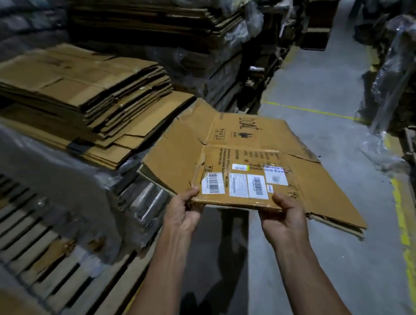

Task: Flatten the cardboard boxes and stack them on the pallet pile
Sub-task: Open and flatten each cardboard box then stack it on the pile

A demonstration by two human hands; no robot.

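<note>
Two bare arms reach out from the bottom of the view. The left hand (183, 210) pinches the near left corner of a flat brown cardboard box with white barcode stickers (243, 164); the thumb lies on top and the fingers curl under. The right hand (282, 212) pinches the near edge the same way, a bit further right. The box is already squashed flat and is held up in the air over the grey floor (323, 94). Its flaps spread away from the hands and out to the right.

The tall pile of flat brown cardboard sheets (79, 93) sits up and to the left, on wrapped bundles on a wooden slat pallet (57, 250). The left hand is nearer to it. The box's far left flap is close to the pile's edge but not on it. I think the box must swing left and go up onto the top.
</note>
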